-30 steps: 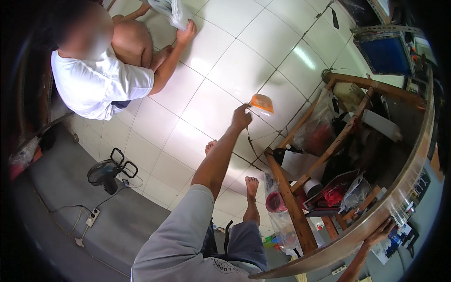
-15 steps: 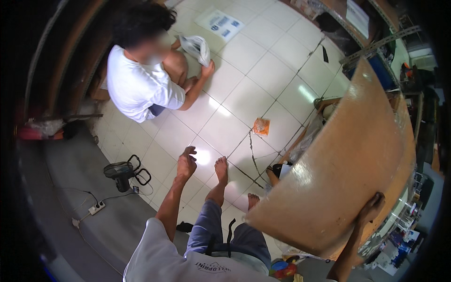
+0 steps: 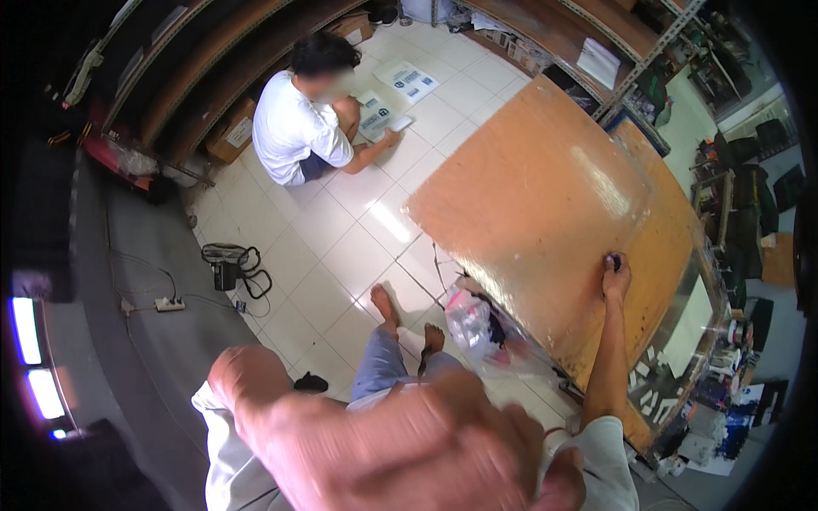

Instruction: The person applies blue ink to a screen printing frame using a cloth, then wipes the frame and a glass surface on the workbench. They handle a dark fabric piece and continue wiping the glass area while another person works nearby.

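Observation:
My left hand (image 3: 400, 434) is raised close to the camera, large and smeared by motion. Its fingers look bent, but whether they hold anything is unclear. My right arm stretches forward over a large brown wooden board (image 3: 528, 187) with a glossy surface. On the board's right part, my right hand (image 3: 617, 281) has its fingers curled round a small dark thing (image 3: 613, 261), too small to name. The board lies on the worktable (image 3: 660, 281), its left side jutting out over the floor. Plastic bags (image 3: 473, 328) bulge under its near left edge.
A person (image 3: 302, 119) in a white shirt squats on the tiles, a hand on a printed sheet (image 3: 379, 115). Shelves (image 3: 230, 51) line the far walls. A black fan (image 3: 226, 268) and a power strip (image 3: 169, 303) are at left. Paper scraps (image 3: 652, 383) lie on the worktable's near end.
The board has gone from steeply tilted to lying flatter on the worktable. My left hand has come up close to the camera. The other person has bent to the floor sheets.

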Tool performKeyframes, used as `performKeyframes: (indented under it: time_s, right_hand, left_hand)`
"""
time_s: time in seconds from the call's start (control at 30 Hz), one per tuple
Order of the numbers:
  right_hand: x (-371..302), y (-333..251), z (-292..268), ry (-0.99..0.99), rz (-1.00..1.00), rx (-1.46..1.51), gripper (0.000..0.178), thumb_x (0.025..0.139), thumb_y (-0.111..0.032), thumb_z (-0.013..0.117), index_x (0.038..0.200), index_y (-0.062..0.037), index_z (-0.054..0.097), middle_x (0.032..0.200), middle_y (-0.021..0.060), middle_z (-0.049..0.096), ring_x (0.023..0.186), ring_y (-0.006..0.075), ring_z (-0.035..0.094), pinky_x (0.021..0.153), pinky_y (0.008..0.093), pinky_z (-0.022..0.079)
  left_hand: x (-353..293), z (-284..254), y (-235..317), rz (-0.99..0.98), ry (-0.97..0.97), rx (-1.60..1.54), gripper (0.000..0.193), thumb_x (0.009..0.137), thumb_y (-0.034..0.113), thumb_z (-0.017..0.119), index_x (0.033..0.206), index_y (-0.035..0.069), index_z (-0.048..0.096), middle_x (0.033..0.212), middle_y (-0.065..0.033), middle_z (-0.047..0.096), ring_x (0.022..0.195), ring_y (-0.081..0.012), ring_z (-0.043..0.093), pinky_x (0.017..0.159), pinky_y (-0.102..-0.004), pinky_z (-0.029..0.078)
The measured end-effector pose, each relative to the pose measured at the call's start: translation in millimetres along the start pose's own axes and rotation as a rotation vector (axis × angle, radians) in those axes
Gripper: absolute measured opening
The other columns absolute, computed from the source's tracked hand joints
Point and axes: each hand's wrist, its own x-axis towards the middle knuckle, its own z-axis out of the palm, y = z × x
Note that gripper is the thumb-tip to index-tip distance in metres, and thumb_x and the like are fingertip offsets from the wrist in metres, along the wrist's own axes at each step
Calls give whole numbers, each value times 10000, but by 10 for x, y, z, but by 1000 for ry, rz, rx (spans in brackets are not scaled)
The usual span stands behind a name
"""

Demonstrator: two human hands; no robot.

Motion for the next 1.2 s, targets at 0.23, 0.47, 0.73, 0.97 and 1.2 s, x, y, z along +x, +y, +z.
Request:
performKeyframes:
  time_s: [0.23, 0.47, 0.73, 0.97, 1.2]
  right_hand:
    - [-1068, 1233, -766, 127, 149, 463, 195, 1003, -197, 601, 1050, -22, 671, 940, 73, 696, 756, 217, 643, 711, 359, 522]
    - [-2240, 2094, -1721, 670, 184, 379, 524, 1064, -407, 443, 887, 33, 665, 747, 88, 619, 685, 241, 602, 665, 418, 485]
    - [-2129, 3206, -2643, 720, 262, 871, 276, 1005, -304, 502, 1034, -65, 636, 869, 50, 633, 694, 165, 577, 603, 308, 458]
    - [-1331, 3131, -3393, 716, 219, 470, 285, 1015, -245, 591, 1143, 8, 567, 1059, 163, 646, 972, 291, 607, 877, 380, 468]
    - [-1037, 4202, -3175, 67, -122, -407, 573, 973, -252, 570, 1485, -46, 416, 1598, 195, 308, 1496, 438, 223, 1189, 640, 186]
  left_hand:
    - [334, -52, 1440, -180, 284, -461, 131, 769, -20, 647, 780, 92, 713, 693, -9, 623, 655, -167, 606, 608, -304, 544]
    - [286, -702, 2080, -188, -239, -544, 110, 788, 4, 730, 779, 103, 681, 706, 34, 632, 584, -99, 549, 560, -287, 503]
    - [-975, 1351, 2716, -1175, -102, -733, 416, 993, 115, 640, 1365, -37, 534, 811, -36, 612, 652, -83, 553, 563, -218, 463]
    - [-762, 3101, 3162, -1259, -227, -755, 266, 1046, 76, 486, 1265, -2, 615, 707, 82, 440, 594, -10, 344, 511, -194, 258]
    - [-316, 5622, 3012, -1001, -371, -277, 639, 1001, 236, 595, 1537, 40, 308, 1158, -126, 561, 1033, -246, 530, 882, -387, 427]
